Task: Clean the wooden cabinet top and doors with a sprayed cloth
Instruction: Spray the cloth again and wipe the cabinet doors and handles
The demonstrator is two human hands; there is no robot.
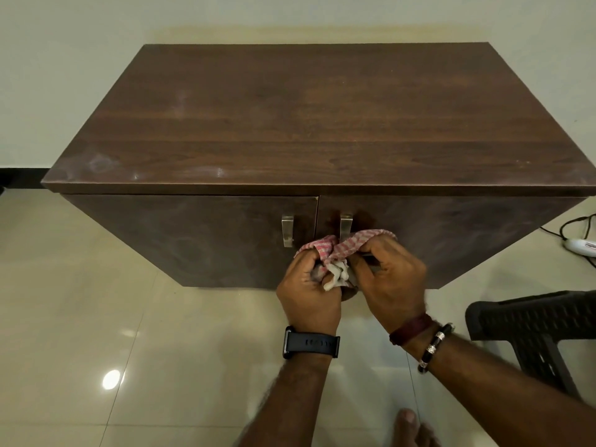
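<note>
A dark wooden cabinet (290,117) stands against the wall, its top bare with pale smears near the front left. Its two doors (193,233) are closed, each with a metal handle (287,230) near the middle seam. In front of the right door, both my hands hold a bunched red-and-white checked cloth (342,250). My left hand (309,285) grips its left part with curled fingers. My right hand (390,279) grips its right part, thumb and fingers curled round the fabric. The cloth hides the lower end of the right handle.
A black plastic chair (535,330) stands at the right, close to my right forearm. A white power strip (580,246) with black cables lies on the glossy tiled floor (96,317) at the far right. My foot (412,427) shows at the bottom.
</note>
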